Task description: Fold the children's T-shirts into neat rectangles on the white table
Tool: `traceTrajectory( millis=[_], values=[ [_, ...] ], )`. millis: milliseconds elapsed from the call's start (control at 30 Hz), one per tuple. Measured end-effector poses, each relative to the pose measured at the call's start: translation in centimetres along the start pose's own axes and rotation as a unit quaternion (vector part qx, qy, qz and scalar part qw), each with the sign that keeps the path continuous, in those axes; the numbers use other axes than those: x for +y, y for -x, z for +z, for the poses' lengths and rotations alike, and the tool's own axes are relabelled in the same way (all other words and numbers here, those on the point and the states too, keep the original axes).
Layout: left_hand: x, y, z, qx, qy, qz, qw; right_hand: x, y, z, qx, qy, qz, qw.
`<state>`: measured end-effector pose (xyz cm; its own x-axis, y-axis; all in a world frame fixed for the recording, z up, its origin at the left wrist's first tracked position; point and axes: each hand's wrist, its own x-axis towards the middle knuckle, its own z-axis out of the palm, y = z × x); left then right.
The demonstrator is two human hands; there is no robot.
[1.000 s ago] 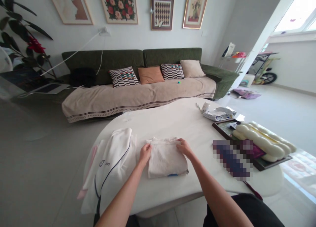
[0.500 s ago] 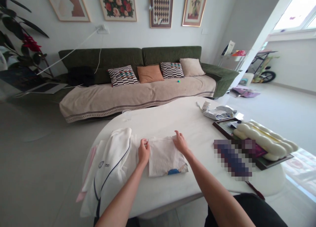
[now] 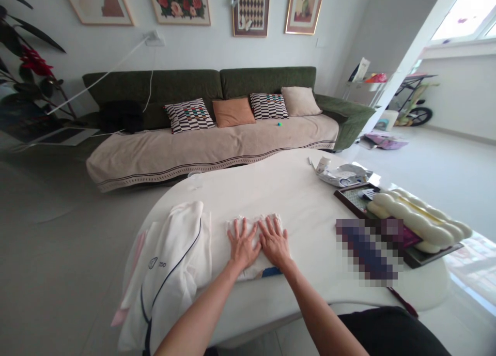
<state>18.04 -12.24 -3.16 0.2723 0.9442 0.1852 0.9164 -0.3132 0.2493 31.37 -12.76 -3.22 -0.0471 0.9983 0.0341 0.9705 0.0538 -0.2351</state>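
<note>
A folded white cloth garment (image 3: 251,273) with a blue patch at its near edge lies flat on the white table (image 3: 306,201). My left hand (image 3: 243,244) rests on its left half, fingers spread and palm down. Beside it, my right hand (image 3: 274,242) presses flat on the right half, fingers also spread. The thumbs of both hands nearly meet in the middle. Much of the cloth is hidden under my hands. To the left lies a white garment with dark piping (image 3: 178,247), over a pink and white cloth (image 3: 134,273).
At the right, a dark-edged tray (image 3: 344,197) holds a cream puffy object (image 3: 418,216). A pixelated dark item (image 3: 366,252) lies before it. Behind sits a silver crumpled packet (image 3: 343,175) with a small white bottle (image 3: 323,164). A green sofa (image 3: 163,92) stands beyond the table.
Both hands have moved from the folded cloth's far corners inward onto its top, where they now lie flat with fingers spread. The view has shifted slightly.
</note>
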Motion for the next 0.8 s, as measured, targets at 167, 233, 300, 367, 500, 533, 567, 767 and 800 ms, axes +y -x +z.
traceTrajectory(
  millis=[167,233,300,367,500,533,567,767,800],
  values=[
    [0.2,-0.2,-0.1,0.009,-0.019,-0.005,1.000,-0.2,-0.3,-0.6,-0.006,0.005,0.001,1.000],
    [0.4,-0.1,-0.1,0.009,-0.025,-0.010,1.000,-0.3,-0.2,-1.0,-0.018,0.006,0.003,1.000],
    [0.5,0.3,-0.1,0.005,-0.029,-0.014,0.999,-0.5,0.1,-1.3,-0.024,0.009,0.001,1.000],
    [0.6,1.2,-0.2,0.003,-0.031,-0.012,0.999,-0.8,1.0,-1.3,-0.025,0.013,-0.004,1.000],
    [0.9,4.8,-0.6,0.003,-0.033,0.009,0.999,-1.0,4.6,-0.7,-0.013,0.018,-0.013,1.000],
    [1.0,5.8,-0.7,0.000,-0.033,0.016,0.999,-1.0,5.7,-0.5,-0.010,0.017,-0.016,1.000],
    [1.0,6.8,-0.9,-0.005,-0.033,0.022,0.999,-0.9,6.7,-0.3,-0.009,0.014,-0.019,1.000],
    [-0.2,7.9,-2.3,-0.041,-0.037,0.005,0.998,-0.5,8.4,-1.4,-0.068,-0.008,-0.027,0.997],
    [-0.6,7.4,-2.4,-0.034,-0.044,-0.020,0.998,-0.6,8.0,-1.7,-0.078,-0.014,-0.023,0.997]
  ],
)
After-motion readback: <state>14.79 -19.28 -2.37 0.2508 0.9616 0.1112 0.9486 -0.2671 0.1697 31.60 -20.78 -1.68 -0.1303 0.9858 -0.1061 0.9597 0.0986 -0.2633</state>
